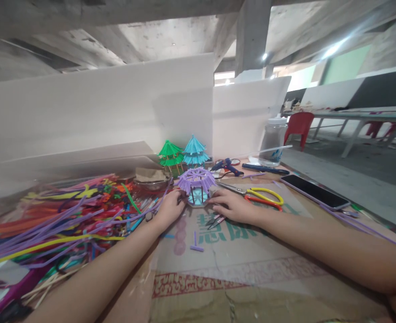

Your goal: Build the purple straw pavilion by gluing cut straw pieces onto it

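1. Left hand (171, 206) has its fingers bent together at the left edge of one small purple model (197, 180); whether they pinch it, I cannot tell. Right hand (229, 205) lies palm down, fingers loosely spread, their tips at the model's right edge.
2. Under both hands is flat cardboard (187, 280), printed with green characters and a red patterned band, with a glossy clear layer over part of it.
3. Beyond the hands stand white boards (100, 107); farther right are a red chair (298, 128) and a long table (339, 115) under a grey concrete ceiling (174, 38).
4. Between the hands, the model has a fuzzy, ring-shaped roof, thin dark posts and a pale blue base.
5. Just behind it are two pointed, tiered models, one green (171, 154), one blue (195, 151).
6. Left of the left hand spreads a heap of bendy, multicoloured strips (63, 211), too many to count.
7. Around the right hand: one pair of scissors (265, 197) with yellow and orange handles, one glue gun (227, 166), one smooth black phone (314, 192) and one clear bottle (273, 142).
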{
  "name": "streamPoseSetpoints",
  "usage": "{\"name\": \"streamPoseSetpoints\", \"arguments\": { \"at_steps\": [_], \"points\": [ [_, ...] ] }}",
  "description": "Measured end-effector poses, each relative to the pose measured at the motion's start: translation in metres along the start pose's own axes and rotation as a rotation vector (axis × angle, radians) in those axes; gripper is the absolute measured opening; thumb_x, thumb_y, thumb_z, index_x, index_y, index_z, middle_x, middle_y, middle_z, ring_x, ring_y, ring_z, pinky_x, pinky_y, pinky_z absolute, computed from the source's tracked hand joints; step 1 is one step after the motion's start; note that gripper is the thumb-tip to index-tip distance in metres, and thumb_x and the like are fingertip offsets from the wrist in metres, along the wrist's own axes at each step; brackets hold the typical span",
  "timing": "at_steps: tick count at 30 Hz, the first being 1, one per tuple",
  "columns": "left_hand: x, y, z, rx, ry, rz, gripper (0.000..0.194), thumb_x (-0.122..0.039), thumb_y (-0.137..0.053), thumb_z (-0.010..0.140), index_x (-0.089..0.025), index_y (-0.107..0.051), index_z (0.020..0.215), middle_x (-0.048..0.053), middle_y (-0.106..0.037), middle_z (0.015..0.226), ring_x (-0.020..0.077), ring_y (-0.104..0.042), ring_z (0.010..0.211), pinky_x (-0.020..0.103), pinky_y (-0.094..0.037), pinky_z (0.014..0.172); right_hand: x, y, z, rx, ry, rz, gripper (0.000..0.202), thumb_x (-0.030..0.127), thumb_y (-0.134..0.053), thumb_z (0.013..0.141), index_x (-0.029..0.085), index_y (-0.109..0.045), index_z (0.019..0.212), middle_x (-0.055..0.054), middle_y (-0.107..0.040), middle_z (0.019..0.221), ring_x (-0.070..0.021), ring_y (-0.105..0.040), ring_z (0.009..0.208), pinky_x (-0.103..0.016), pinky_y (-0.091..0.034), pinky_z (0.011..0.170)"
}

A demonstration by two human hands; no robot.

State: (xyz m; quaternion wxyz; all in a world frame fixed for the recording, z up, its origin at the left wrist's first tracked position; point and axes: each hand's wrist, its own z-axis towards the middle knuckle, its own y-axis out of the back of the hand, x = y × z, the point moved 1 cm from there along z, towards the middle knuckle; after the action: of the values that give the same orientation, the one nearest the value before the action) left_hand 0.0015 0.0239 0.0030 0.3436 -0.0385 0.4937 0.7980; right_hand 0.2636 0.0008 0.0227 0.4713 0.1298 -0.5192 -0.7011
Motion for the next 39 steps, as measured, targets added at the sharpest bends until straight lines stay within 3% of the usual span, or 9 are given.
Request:
{"name": "streamPoseSetpoints", "arguments": {
  "at_steps": [4,11,17,21,24,27,30,34,39],
  "points": [
    [0.001,0.001,-0.001,-0.019,0.007,0.019,0.010,-0.022,-0.056,0.088,-0.018,-0.065,0.088,0.007,-0.069,0.091,0.0235,-0.065,0.090,0.035,-0.050,0.082,0.003,0.001,0.000,0.008,0.008,-0.013,0.030,0.026,-0.055,0.094,0.019,-0.071,0.119,-0.012,-0.068,0.115,-0.0243,-0.062,0.107,-0.038,-0.048,0.096],
    [-0.002,0.001,-0.002,-0.010,0.034,0.003,0.011,-0.025,-0.055,0.088,-0.018,-0.063,0.088,0.009,-0.067,0.097,0.0249,-0.064,0.097,0.037,-0.050,0.087,0.006,0.010,-0.001,-0.129,-0.109,-0.038,0.026,0.025,-0.047,0.096,0.017,-0.072,0.097,-0.011,-0.073,0.093,-0.0239,-0.065,0.091,-0.036,-0.049,0.084],
    [-0.001,0.011,0.003,0.080,0.110,-0.033,0.020,-0.026,-0.051,0.089,-0.017,-0.067,0.097,0.009,-0.073,0.097,0.0240,-0.068,0.091,0.035,-0.053,0.083,0.004,0.013,-0.003,-0.084,-0.156,-0.091,0.026,0.027,-0.046,0.096,0.018,-0.071,0.099,-0.010,-0.073,0.097,-0.0235,-0.065,0.093,-0.034,-0.048,0.083],
    [0.005,0.036,0.013,0.201,0.165,-0.040,0.027,-0.020,-0.048,0.084,-0.018,-0.072,0.098,0.006,-0.076,0.101,0.0219,-0.070,0.095,0.030,-0.053,0.087,-0.001,0.034,0.000,0.008,-0.197,-0.169,0.025,0.026,-0.050,0.093,0.017,-0.072,0.100,-0.011,-0.073,0.101,-0.0256,-0.065,0.096,-0.034,-0.046,0.083],
    [0.012,0.058,0.017,0.312,0.209,-0.011,0.028,-0.025,-0.053,0.079,-0.019,-0.074,0.096,0.005,-0.077,0.098,0.0230,-0.071,0.090,0.030,-0.054,0.082,-0.007,0.067,0.003,0.099,-0.255,-0.239,0.022,0.028,-0.054,0.090,0.020,-0.075,0.089,-0.009,-0.074,0.090,-0.0242,-0.066,0.083,-0.032,-0.044,0.073],
    [0.014,0.076,0.019,0.400,0.224,0.033,0.030,-0.032,-0.058,0.075,-0.020,-0.076,0.094,0.005,-0.078,0.097,0.0242,-0.071,0.091,0.029,-0.053,0.082,-0.017,0.103,0.003,0.101,-0.361,-0.311,0.030,0.033,-0.048,0.093,0.020,-0.074,0.101,-0.010,-0.075,0.098,-0.0246,-0.065,0.084,-0.031,-0.042,0.070],
    [0.011,0.093,0.020,0.474,0.257,0.218,0.037,-0.037,-0.053,0.078,-0.022,-0.074,0.103,0.003,-0.077,0.103,0.0229,-0.070,0.092,0.028,-0.051,0.081,-0.029,0.127,-0.004,0.133,-0.447,-0.355,0.030,0.035,-0.050,0.092,0.019,-0.074,0.100,-0.010,-0.075,0.096,-0.0245,-0.065,0.084,-0.030,-0.041,0.068],
    [0.000,0.124,0.023,0.457,0.238,0.455,0.036,-0.034,-0.048,0.080,-0.020,-0.076,0.099,0.006,-0.077,0.100,0.0239,-0.070,0.087,0.027,-0.049,0.075,-0.043,0.132,-0.014,0.210,-0.506,-0.354,0.025,0.035,-0.056,0.087,0.020,-0.075,0.092,-0.009,-0.075,0.091,-0.0236,-0.065,0.077,-0.029,-0.039,0.064],
    [-0.007,0.154,0.023,0.421,0.295,0.600,0.037,-0.032,-0.046,0.084,-0.021,-0.075,0.106,0.006,-0.077,0.102,0.0220,-0.070,0.091,0.025,-0.048,0.075,-0.056,0.113,-0.022,0.233,-0.481,-0.311,0.028,0.034,-0.052,0.089,0.021,-0.069,0.071,-0.009,-0.070,0.072,-0.0205,-0.060,0.063,-0.030,-0.034,0.060]
  ]
}}
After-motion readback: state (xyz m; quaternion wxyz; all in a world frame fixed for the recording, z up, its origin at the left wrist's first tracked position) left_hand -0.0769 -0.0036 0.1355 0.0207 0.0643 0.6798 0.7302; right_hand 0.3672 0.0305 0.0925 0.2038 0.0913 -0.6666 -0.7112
